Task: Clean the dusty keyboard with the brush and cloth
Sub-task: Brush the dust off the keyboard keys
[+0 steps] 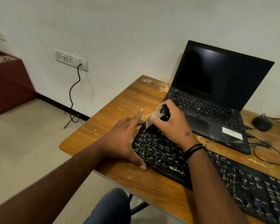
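A black keyboard streaked with pale dust lies diagonally across the wooden table. My right hand is shut on a brush with a dark handle and a metal ferrule; its bristles press on the keyboard's far left corner. My left hand lies flat with fingers spread at the keyboard's left end, thumb against the near edge and forefinger pointing away. No cloth is in sight.
An open black laptop with a dark screen stands behind the keyboard. A black mouse and cables lie at the right. Dust is scattered over the table. A wall socket with a hanging cable is at the left. My knee shows below.
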Motion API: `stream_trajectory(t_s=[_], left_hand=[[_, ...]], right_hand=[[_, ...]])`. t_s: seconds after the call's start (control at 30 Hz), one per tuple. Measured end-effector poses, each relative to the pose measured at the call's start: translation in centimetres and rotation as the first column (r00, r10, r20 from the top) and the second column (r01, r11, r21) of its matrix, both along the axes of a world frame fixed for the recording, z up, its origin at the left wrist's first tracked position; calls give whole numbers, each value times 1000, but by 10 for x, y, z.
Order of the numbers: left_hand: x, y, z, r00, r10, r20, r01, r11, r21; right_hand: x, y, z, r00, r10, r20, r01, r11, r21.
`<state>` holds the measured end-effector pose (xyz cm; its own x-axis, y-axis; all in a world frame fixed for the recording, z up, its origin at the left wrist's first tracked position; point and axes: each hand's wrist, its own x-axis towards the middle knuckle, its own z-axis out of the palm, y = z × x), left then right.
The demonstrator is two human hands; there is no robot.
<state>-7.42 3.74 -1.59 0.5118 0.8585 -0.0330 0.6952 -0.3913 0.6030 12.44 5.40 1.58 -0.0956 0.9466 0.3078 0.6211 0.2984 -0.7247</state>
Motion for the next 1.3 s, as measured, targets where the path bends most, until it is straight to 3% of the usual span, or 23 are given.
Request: stream_trajectory(t_s=[0.17,0.3,0.43,0.57,0.7,0.83,1.13,1.23,1.3], left_hand=[[1,-2,3,1000,3,-15,-3,1000,10],[0,-3,2,1000,11,-14,-11,1000,7],[0,-2,1,999,23,-24,-23,1000,0],[-1,-2,1,999,22,-33,-21,1000,14],[0,-2,1,999,23,-34,-22,1000,16],[1,-3,2,999,20,-30,-20,1000,1],[1,-1,1,999,35,-38,-35,999,-4],[1,0,1,998,40,-43,-40,999,-11],[2,-1,2,998,43,-52,-43,999,-9]], right_hand=[[2,-2,-4,997,-47,-64,48,999,19],[2,-3,-3,998,10,-69,-9,1000,15],[-2,-5,-5,991,-60,-118,63,998,23],[-4,-8,-3,987,32,-155,-31,999,10],[-9,-6,-8,995,-33,-93,39,997,61],[0,-6,-2,992,55,-116,-55,998,3],[0,-8,-3,975,-110,-191,138,980,142],[10,-7,-1,972,-9,-236,33,995,97],[11,-8,-2,986,60,-157,-55,998,36]])
